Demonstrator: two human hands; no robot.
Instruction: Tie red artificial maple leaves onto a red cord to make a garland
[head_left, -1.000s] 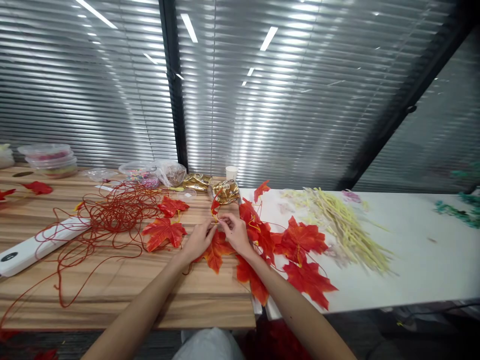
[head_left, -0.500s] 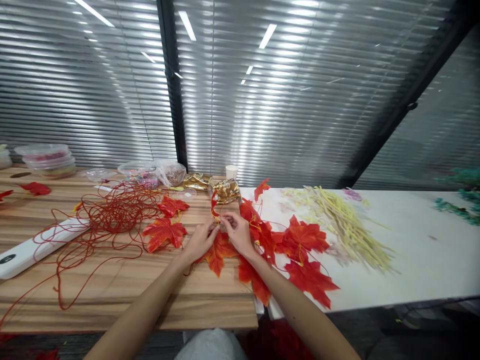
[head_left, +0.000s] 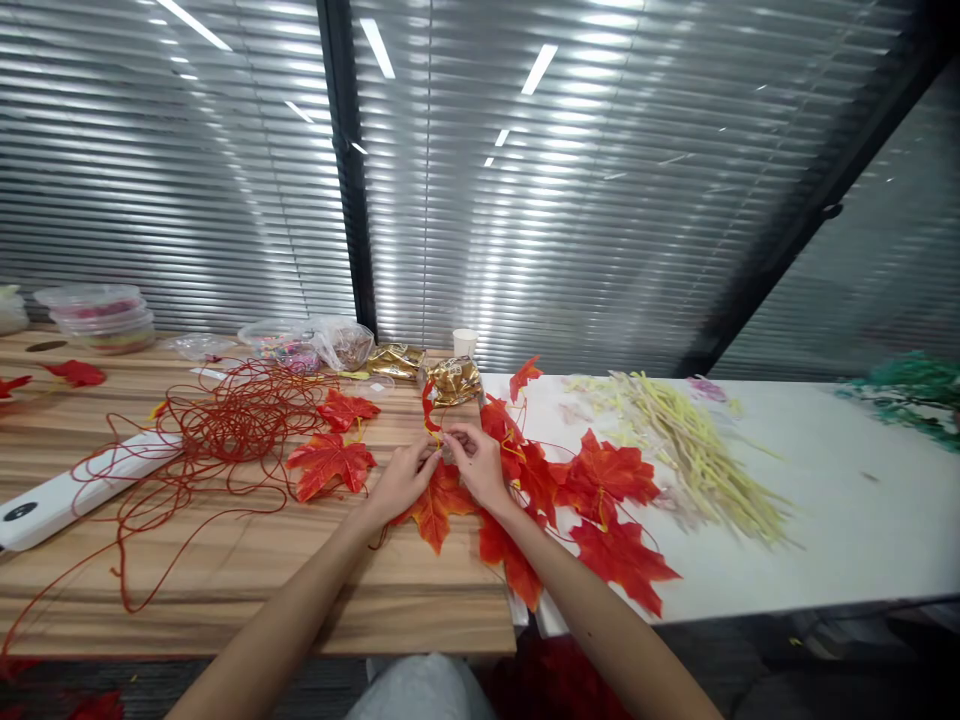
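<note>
My left hand (head_left: 405, 482) and my right hand (head_left: 478, 466) meet over the table's right part, fingertips pinched close together. Between them is the thin yellow stem (head_left: 437, 438) of an artificial maple leaf; the exact grip is too small to make out. A narrow red leaf piece (head_left: 428, 402) stands up just beyond the fingertips. Under both hands lies an orange-red maple leaf (head_left: 435, 512), partly covered by them. Several red maple leaves (head_left: 609, 478) strung on red cord spread out to the right of my right hand. Two more, including this red leaf (head_left: 331, 462), lie left of my left hand.
A tangled heap of red cord (head_left: 240, 415) covers the wooden table's left, across a long white device (head_left: 90, 490). Gold packets (head_left: 453, 380), a paper cup (head_left: 464, 343) and plastic tubs (head_left: 105, 320) line the back. Yellow strips (head_left: 694, 460) lie on the white table.
My hands keep the same pinch in the same place. The view has shifted slightly, and more of the green foliage at the far right shows.
</note>
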